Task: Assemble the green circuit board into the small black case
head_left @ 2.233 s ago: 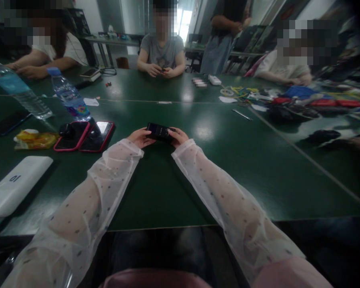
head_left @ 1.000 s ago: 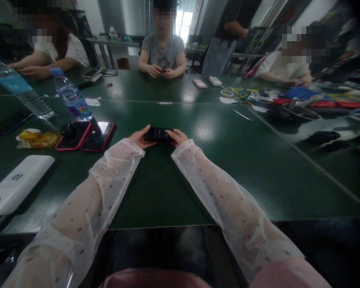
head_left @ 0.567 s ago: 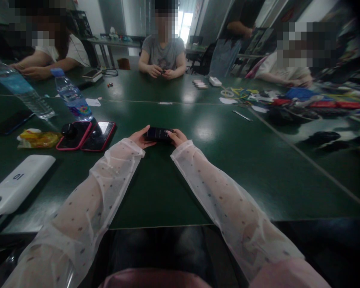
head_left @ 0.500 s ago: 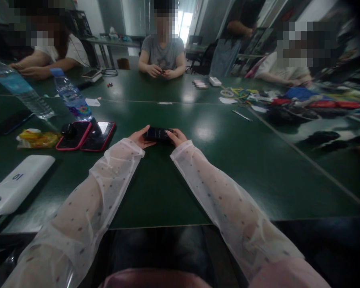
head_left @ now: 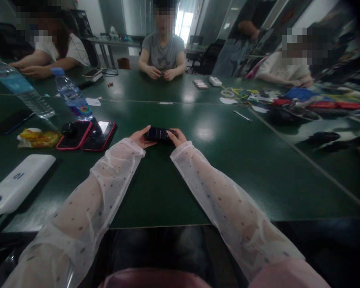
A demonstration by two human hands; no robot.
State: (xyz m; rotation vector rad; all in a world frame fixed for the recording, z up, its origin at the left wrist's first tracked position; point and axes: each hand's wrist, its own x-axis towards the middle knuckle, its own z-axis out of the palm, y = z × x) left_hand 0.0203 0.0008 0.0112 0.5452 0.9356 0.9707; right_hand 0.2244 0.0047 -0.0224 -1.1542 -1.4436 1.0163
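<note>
A small black device with a lit dark screen [head_left: 158, 134], which looks like a phone, is held sideways just above the green table [head_left: 156, 188]. My left hand [head_left: 142, 137] grips its left end, thumb along the top edge and fingers beneath. Round its right end is my right hand [head_left: 177, 137], with the thumb over the screen. Both forearms wear sheer white dotted sleeves. To the left of my hands lie two phones in red cases [head_left: 98, 136] [head_left: 75, 136], a small black object resting on the farther one.
Two water bottles [head_left: 72, 94] [head_left: 21, 86], a yellow packet [head_left: 39, 138] and a white power bank [head_left: 21, 182] are at left. Cables and tools [head_left: 303, 104] lie at right, near a thin metal rod [head_left: 243, 116]. People sit across the table; another stands behind.
My hands and the black device have hardly moved. The standing person at the back has shifted a little to the right.
</note>
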